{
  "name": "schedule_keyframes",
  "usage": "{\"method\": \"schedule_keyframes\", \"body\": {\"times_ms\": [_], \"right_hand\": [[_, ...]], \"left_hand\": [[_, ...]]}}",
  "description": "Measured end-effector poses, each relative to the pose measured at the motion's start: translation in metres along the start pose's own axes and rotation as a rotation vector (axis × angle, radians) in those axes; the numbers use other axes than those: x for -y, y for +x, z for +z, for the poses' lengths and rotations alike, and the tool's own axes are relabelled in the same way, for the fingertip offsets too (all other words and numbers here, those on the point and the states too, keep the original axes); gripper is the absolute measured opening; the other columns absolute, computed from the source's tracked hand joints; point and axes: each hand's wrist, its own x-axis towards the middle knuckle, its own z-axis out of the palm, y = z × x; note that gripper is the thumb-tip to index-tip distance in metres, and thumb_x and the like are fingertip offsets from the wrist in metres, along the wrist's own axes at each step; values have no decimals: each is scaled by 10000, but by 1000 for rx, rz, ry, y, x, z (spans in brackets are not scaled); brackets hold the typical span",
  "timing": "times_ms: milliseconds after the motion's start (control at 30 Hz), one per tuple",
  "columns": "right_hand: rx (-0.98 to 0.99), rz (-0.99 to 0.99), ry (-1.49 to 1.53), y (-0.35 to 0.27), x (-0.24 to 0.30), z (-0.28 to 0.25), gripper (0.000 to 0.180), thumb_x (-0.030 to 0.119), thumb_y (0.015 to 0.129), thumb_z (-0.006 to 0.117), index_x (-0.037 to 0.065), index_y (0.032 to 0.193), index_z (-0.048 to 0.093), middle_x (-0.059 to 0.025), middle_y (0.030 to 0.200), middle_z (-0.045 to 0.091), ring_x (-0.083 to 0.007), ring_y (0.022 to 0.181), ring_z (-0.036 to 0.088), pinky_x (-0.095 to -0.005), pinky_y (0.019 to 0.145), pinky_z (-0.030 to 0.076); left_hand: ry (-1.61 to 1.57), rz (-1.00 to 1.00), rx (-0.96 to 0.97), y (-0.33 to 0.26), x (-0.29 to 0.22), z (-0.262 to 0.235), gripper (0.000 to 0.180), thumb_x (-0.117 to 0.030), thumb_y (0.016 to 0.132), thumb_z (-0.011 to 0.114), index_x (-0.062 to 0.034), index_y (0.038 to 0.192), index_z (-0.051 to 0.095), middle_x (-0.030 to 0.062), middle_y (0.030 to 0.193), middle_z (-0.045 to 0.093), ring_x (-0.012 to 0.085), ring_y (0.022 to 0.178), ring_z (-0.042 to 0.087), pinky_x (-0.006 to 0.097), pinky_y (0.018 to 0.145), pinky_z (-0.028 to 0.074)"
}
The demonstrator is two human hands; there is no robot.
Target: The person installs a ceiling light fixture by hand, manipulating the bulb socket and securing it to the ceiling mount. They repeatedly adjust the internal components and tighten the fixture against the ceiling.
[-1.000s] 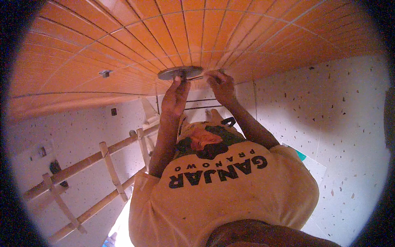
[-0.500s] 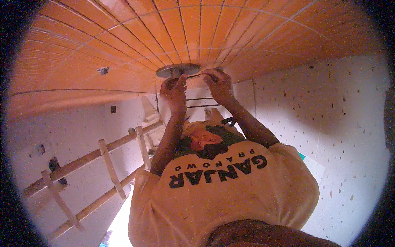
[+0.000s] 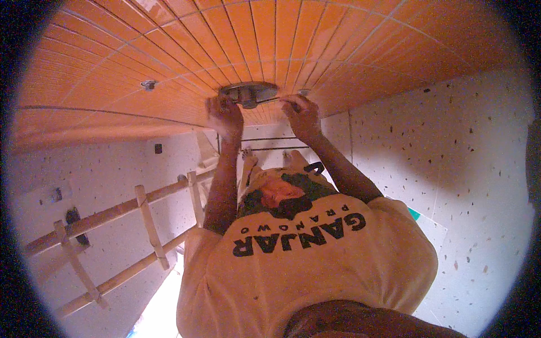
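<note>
A round metal plate with a stubby central knob (image 3: 248,93), like a shower valve fitting, sits on the orange tiled wall (image 3: 248,34). My left hand (image 3: 226,119) is at the plate's left edge, its fingers curled and smeared by motion; whether they grip the rim is hidden. On the other side, my right hand (image 3: 304,118) is closed in a pinch just right of the plate. Something thin pokes from its fingertips toward the fitting, too small to name.
A small metal wall fitting (image 3: 149,85) juts out left of the plate, and another (image 3: 304,91) shows behind my right hand. A wooden ladder (image 3: 147,225) leans along the left. Speckled pale wall (image 3: 428,146) runs down the right side.
My left hand has shifted from under the plate's knob to its left edge, uncovering the knob. The right hand stays about where it was, beside the plate. The view has shifted slightly.
</note>
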Motion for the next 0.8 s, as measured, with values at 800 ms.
{"method": "schedule_keyframes", "body": {"times_ms": [800], "right_hand": [[-73,-47,125,3,-18,17,244,220,872,631,13,995,666,-104,872,675,-165,741,631,-287,693,502]], "left_hand": [[-935,-883,267,-2,-47,-16,265,-127,840,689,55,1008,594,100,972,623,209,902,629,302,774,564]]}}
